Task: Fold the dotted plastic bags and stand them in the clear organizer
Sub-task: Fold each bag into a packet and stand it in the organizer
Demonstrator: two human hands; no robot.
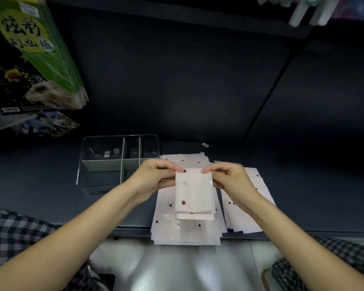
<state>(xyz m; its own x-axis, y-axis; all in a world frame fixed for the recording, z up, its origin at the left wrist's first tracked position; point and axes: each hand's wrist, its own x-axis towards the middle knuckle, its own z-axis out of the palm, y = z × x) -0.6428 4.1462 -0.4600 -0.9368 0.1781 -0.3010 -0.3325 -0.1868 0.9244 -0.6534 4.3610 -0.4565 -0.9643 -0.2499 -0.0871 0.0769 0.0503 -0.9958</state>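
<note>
A folded pale pink bag with dark red dots [193, 192] hangs above the shelf, held by its top corners. My left hand [158, 175] pinches the top left corner and my right hand [229, 177] pinches the top right corner. Under it lies a flat stack of dotted bags [187, 232], with its near end hanging over the shelf's front edge. A second stack of dotted bags [250, 206] lies to the right, partly hidden by my right forearm. The clear organizer [105, 164] stands to the left of my left hand, with white dividers and nothing in its compartments.
The dark shelf [40, 185] runs left and right, with a dark back panel behind it. Green packaged goods [36, 59] hang at the upper left. A small white label [205, 145] lies behind the bags. Below the shelf's front edge is a pale floor [166, 265].
</note>
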